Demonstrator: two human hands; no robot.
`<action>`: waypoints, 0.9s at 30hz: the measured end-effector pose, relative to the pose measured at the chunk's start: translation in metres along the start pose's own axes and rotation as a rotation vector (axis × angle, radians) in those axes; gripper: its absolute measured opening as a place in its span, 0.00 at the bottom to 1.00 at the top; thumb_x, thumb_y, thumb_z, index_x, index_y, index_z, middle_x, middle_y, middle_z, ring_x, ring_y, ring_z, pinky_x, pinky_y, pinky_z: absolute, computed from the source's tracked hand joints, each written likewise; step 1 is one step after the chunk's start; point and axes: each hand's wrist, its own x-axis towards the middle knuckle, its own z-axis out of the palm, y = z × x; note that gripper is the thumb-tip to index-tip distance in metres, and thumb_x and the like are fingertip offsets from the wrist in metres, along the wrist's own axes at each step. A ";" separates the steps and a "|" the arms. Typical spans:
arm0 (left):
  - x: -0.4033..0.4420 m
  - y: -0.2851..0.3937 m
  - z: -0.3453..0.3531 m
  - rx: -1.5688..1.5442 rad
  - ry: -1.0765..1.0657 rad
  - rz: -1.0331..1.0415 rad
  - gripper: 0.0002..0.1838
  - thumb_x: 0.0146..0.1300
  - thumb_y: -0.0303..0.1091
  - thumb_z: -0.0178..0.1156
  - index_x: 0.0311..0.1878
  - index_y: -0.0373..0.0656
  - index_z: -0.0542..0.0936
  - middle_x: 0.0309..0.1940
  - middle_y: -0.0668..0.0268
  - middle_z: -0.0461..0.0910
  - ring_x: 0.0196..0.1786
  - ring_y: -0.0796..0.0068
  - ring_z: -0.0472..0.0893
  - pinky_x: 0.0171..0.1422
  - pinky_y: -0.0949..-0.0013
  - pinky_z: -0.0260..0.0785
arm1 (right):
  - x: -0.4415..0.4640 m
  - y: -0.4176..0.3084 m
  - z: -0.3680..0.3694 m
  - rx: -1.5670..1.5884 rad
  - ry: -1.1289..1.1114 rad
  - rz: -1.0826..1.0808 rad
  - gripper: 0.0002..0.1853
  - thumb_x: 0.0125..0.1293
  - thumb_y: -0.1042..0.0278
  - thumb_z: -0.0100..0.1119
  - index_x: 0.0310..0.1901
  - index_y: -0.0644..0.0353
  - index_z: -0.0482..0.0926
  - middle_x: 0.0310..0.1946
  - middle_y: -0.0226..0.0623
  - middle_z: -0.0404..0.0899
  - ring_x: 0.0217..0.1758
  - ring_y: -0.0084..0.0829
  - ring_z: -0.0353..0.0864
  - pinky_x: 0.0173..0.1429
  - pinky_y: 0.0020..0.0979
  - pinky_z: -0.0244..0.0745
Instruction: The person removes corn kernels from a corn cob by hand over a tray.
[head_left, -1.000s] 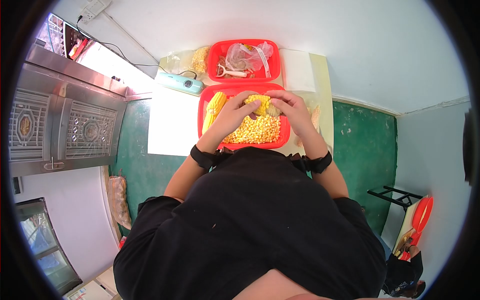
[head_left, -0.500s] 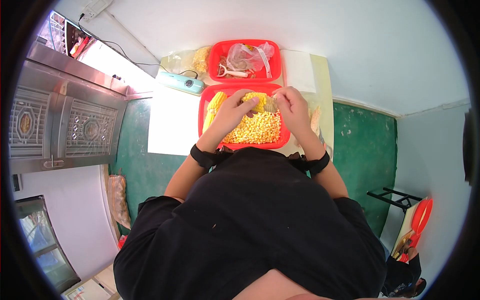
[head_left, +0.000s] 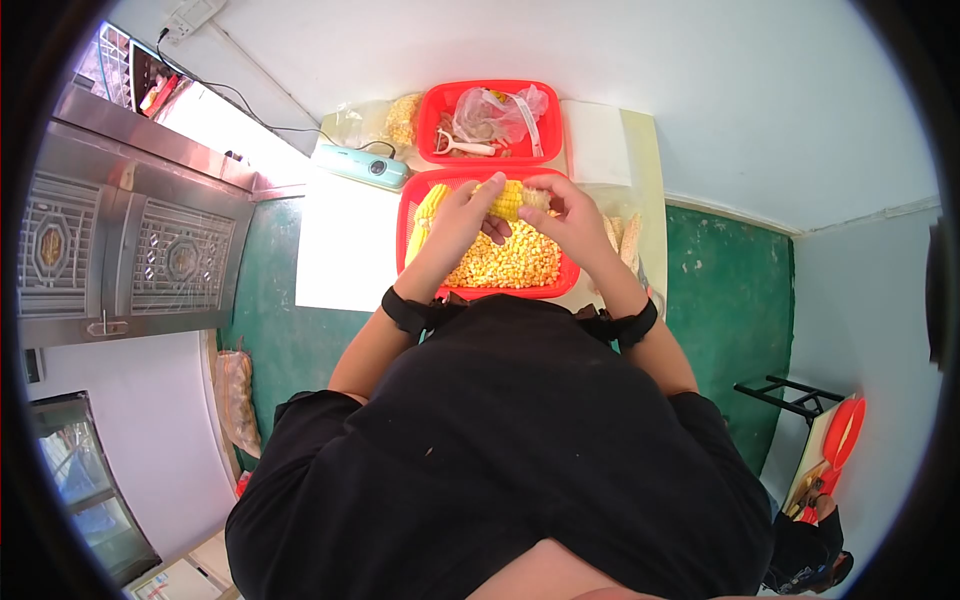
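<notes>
Both hands hold one corn cob (head_left: pixel 511 201) above the near red basket (head_left: pixel 571 272). My left hand (head_left: pixel 468 217) grips its yellow end, thumb along the top and fingers below. Around the paler, stripped right end, my right hand (head_left: pixel 568 219) is closed with thumb and fingers. Loose corn kernels (head_left: pixel 505 262) fill much of the basket underneath. Whole yellow corn cobs (head_left: pixel 426 215) lie along the basket's left side, beside my left wrist. Stripped cobs (head_left: pixel 629 240) rest on the table to the right of my right hand.
A second red basket (head_left: pixel 428 118) behind holds a white peeler (head_left: pixel 468 147) and a clear plastic bag (head_left: pixel 495 118). A light-blue device (head_left: pixel 361 166) with a cable stands left, near bagged kernels (head_left: pixel 403 118). At far right, another person (head_left: pixel 805 552) is by a table.
My right hand has turned and moved slightly left and down, from beside the cob's end to holding it. The cob has shifted a little, and my left thumb now lies higher.
</notes>
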 end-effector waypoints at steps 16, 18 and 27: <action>-0.005 0.005 -0.005 0.113 -0.163 0.098 0.20 0.75 0.46 0.50 0.52 0.36 0.74 0.40 0.63 0.79 0.35 0.74 0.81 0.37 0.74 0.72 | -0.001 0.008 -0.008 0.320 0.011 0.227 0.11 0.67 0.68 0.61 0.47 0.65 0.81 0.42 0.34 0.82 0.42 0.24 0.82 0.41 0.26 0.80; -0.003 0.004 -0.004 0.100 -0.157 0.075 0.20 0.74 0.46 0.50 0.53 0.36 0.74 0.40 0.63 0.79 0.35 0.74 0.81 0.37 0.74 0.72 | -0.003 0.005 -0.008 0.103 0.075 0.010 0.10 0.65 0.68 0.62 0.46 0.63 0.82 0.43 0.34 0.82 0.45 0.27 0.82 0.44 0.29 0.79; -0.003 0.004 -0.004 0.180 -0.111 0.064 0.20 0.74 0.46 0.51 0.52 0.36 0.74 0.38 0.63 0.80 0.34 0.75 0.82 0.37 0.75 0.72 | -0.002 -0.009 -0.016 -0.382 -0.021 -0.244 0.08 0.64 0.72 0.61 0.44 0.61 0.83 0.46 0.33 0.81 0.47 0.28 0.81 0.38 0.26 0.77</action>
